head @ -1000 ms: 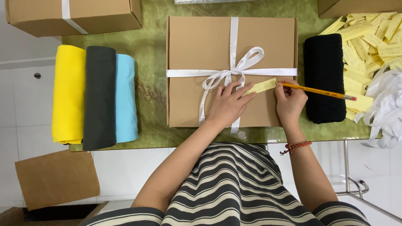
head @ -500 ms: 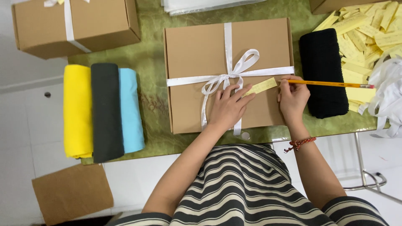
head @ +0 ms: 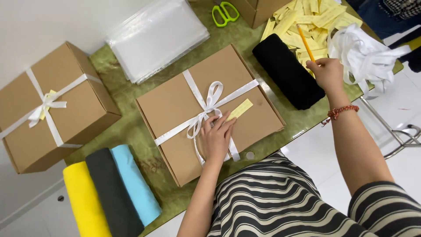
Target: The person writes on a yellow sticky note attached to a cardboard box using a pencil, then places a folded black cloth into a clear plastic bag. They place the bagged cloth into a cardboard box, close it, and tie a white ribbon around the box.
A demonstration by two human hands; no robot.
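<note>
While left hand (head: 217, 139) pins box (head: 184, 101), right hand (head: 328, 73) lifts pencil (head: 305, 42).

Brown box (head: 175, 105), white ribbon (head: 209, 102), pale yellow slip (head: 240, 109), yellow pencil (head: 305, 42), green marbled table (head: 131, 131)

Green marbled table (head: 131, 127) (white floor (head: 315, 149))

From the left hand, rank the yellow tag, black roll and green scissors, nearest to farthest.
Measured from the left hand resting on the ribboned box:
1. Yellow tag, at its fingertips.
2. Black roll, right of the box.
3. Green scissors, at the table's far edge.
</note>
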